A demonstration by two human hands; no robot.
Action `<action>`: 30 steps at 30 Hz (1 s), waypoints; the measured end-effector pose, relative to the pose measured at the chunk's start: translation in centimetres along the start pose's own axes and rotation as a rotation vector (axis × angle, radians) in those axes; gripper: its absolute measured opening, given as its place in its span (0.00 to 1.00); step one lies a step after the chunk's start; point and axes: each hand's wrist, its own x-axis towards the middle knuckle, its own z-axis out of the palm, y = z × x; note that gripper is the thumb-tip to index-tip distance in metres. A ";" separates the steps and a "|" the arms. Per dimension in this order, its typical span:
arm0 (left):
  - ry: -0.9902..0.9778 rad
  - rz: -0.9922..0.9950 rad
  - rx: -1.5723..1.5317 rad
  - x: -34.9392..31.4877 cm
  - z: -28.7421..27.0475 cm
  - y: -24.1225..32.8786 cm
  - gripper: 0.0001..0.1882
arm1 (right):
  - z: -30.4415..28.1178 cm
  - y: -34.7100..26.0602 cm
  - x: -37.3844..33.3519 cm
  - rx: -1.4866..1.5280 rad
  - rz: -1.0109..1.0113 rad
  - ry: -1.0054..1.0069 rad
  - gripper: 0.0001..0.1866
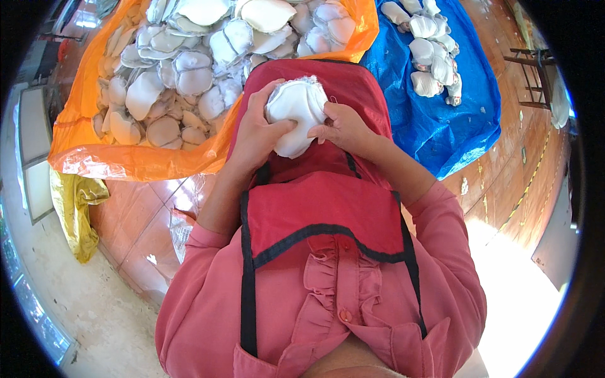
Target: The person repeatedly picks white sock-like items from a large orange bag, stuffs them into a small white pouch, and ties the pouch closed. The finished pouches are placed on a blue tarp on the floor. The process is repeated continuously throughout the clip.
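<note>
A white rounded fabric pad point(299, 107) with a fuzzy upper edge is held up over my lap, above the red apron point(324, 205). My left hand point(260, 129) grips its left side, the thumb pressed on its front. On the other side my right hand point(346, 129) pinches the edge between thumb and fingers. The fingers behind the pad are hidden. Many similar loose white pads point(194, 72) are heaped just beyond my left hand. Past my right hand lie several white bundles point(432, 53), rolled or stacked.
An orange sheet point(82, 151) with a raised rim holds the heap at the far left. Under the bundles a blue sheet point(450, 138) is spread. A yellow bag point(79, 211) lies on the tiled floor at left. Some dark wooden furniture point(534, 75) stands at far right.
</note>
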 end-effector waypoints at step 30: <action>-0.033 0.001 -0.499 0.0 -0.8 -1.3 0.36 | -1.7 3.0 -1.1 0.759 -0.286 0.222 0.22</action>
